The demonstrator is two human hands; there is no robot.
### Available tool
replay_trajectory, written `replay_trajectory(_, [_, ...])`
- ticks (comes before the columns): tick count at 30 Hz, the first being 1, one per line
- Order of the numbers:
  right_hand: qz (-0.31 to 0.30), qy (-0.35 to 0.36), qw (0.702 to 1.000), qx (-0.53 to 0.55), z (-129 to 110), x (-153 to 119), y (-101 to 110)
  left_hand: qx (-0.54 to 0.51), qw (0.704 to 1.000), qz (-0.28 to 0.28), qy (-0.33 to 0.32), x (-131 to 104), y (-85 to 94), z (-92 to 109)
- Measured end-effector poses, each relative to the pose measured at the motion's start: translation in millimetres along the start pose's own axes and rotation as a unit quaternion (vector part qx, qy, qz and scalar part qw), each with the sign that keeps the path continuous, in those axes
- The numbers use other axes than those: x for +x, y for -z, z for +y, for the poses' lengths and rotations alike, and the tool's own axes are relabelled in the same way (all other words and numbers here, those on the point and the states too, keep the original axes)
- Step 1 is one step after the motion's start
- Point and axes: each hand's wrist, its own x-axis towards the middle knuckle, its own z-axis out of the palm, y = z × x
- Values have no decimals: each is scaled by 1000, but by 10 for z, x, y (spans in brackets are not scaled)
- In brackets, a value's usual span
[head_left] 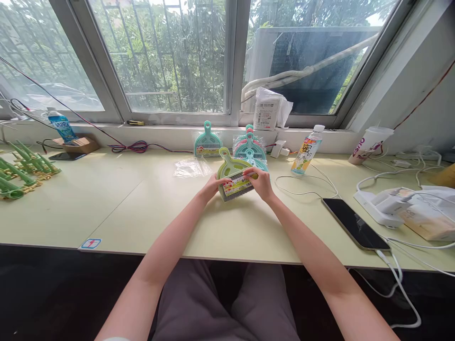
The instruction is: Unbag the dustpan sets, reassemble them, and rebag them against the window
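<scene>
A green dustpan (227, 166) with a grey-bristled brush and a yellow-green label card (235, 186) on its front is held up over the middle of the table. My left hand (212, 185) grips its left edge, thumb across the front. At the upper right of the card, my right hand (261, 183) is closed on it with thumb and fingers pressed together. Behind stand a bagged teal dustpan (207, 141) and a group of bagged teal and red dustpans (250, 146). A clear plastic bag (192, 167) lies to the left.
On the right are a drink bottle (306, 150), a phone (355, 223) with cable, a cup (369, 146) and a power strip (384, 208). Green plastic parts (24, 166) lie far left, near a blue bottle (62, 125) on a small box. The table's front edge (241, 259) runs before the lap.
</scene>
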Motion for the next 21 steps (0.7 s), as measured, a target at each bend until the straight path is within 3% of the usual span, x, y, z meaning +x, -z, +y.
replay_trajectory(4, [4, -22, 997, -70, -55, -58, -2, 0, 1000, 11, -6, 17, 7, -13])
replay_trajectory(7, [110, -31, 987, -110, -139, -115, -25, -14, 999, 29, -17, 23, -3, -13])
replay_trajectory(10, [219, -80, 972, -36, -151, -119, -86, -36, 996, 63, -43, 18, -16, 8])
replay_trajectory(11, [213, -114, 970, 20, -133, -110, -119, -39, 995, 74, -52, 14, -20, 18])
replay_trajectory(13, [116, -186, 963, 158, -81, -94, -205, -37, 993, 91, -62, 6, -26, 37])
replay_trajectory(15, [-10, -232, 930, 287, -33, -96, -302, -33, 993, 94, -66, -1, -31, 46])
replay_trajectory(16, [-45, -244, 909, 334, -19, -105, -345, -33, 993, 92, -66, -3, -34, 47])
replay_trajectory(18, [-50, -263, 881, 391, -10, -128, -407, -35, 994, 81, -67, -8, -39, 40])
replay_trajectory(21, [-4, -298, 862, 409, -19, -145, -412, -31, 995, 62, -68, -13, -49, 22])
